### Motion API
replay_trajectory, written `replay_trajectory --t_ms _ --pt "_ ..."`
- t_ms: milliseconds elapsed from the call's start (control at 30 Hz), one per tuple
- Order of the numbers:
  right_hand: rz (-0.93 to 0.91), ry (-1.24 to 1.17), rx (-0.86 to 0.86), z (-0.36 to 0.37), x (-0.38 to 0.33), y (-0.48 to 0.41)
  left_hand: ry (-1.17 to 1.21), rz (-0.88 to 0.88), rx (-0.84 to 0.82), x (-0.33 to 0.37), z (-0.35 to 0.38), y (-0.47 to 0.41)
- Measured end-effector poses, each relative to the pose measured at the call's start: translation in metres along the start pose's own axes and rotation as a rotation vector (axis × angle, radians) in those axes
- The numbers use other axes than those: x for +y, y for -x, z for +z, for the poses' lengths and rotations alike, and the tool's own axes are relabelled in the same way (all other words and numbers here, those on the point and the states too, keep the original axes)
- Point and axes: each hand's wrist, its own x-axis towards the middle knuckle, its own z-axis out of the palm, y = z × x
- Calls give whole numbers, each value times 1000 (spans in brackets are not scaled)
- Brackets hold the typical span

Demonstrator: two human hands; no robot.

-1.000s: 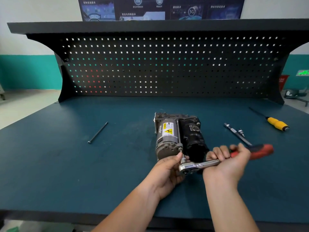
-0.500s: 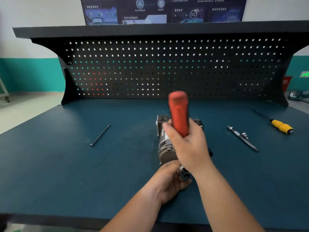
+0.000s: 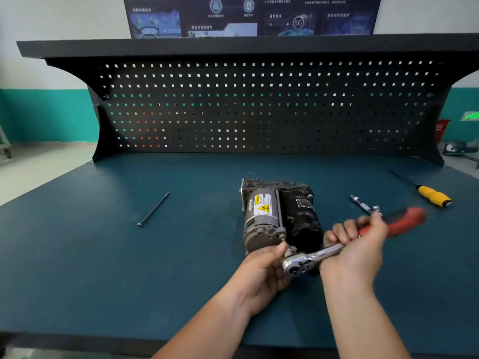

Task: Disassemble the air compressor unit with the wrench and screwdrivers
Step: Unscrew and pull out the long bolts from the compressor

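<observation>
Across the room's width runs a dark teal desk [image 3: 103, 281], backed by a black pegboard [image 3: 259, 107] with a flat shelf top [image 3: 233, 46], and above that a dark poster [image 3: 248, 16] hangs on the wall with a "5G" mark on it. Near the middle of the desk, a little towards the right, lies the air compressor unit [image 3: 261, 216]: a grey motor barrel with a yellow warning label on the left and a black housing alongside it on the right, its near end pointing at the person. From where I stand, both forearms come in from the front edge and cover that near end. The right hand [image 3: 355, 252] is wrapped tight around the shaft of a ratchet wrench [image 3: 311, 256], just where the chrome meets the red grip; the grip sticks out past the hand to the right, blurred. The left hand [image 3: 261, 275] pinches the wrench's head end, thumb on top and curled fingers beneath, right against the grey housing, so the fastener under it is hidden. Well off to the right lies a yellow-handled screwdriver [image 3: 432, 196], its thin dark shank pointing away towards the pegboard. Between it and the compressor rests a small chrome extension bar [image 3: 363, 206], its near end hidden by the right hand. Far to the left, apart from everything, lies one long dark bolt [image 3: 153, 209].
</observation>
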Motion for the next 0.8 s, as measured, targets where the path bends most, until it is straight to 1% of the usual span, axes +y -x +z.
replay_trajectory --t_ms 33,67,133,233,300,367,433,533,600,633,700,767,800 --pt "51 -24 55 -7 1 -2 -1 0 -1 -1 -1 0" --pt "70 -33 76 -11 2 -3 0 -7 2 0 0 0" --pt "0 -17 45 -11 3 -1 2 -32 4 -1 -2 0" --pt "-204 66 -111 4 4 9 -12 -55 -21 0 -4 0" --pt "-294 149 -255 15 9 18 -35 -80 -42 0 -3 1" --pt "-350 286 -396 22 17 26 -49 -91 -36 1 -1 3" --pt "-456 519 -541 26 24 32 -68 -84 -31 1 -1 5" --pt "-615 880 -808 33 33 39 -98 -51 -78 2 -3 7" --pt "-659 1019 -900 40 39 40 -66 -47 -73 0 -8 4" --pt "-667 1043 -911 43 42 40 -55 -39 -70 -1 -10 3" --pt "-640 1009 -893 46 42 39 -57 -9 -71 1 -8 4" --pt "-569 887 -793 44 37 39 -58 13 -59 3 -5 4" --pt "-523 795 -700 42 34 39 -48 19 -40 3 -3 5"
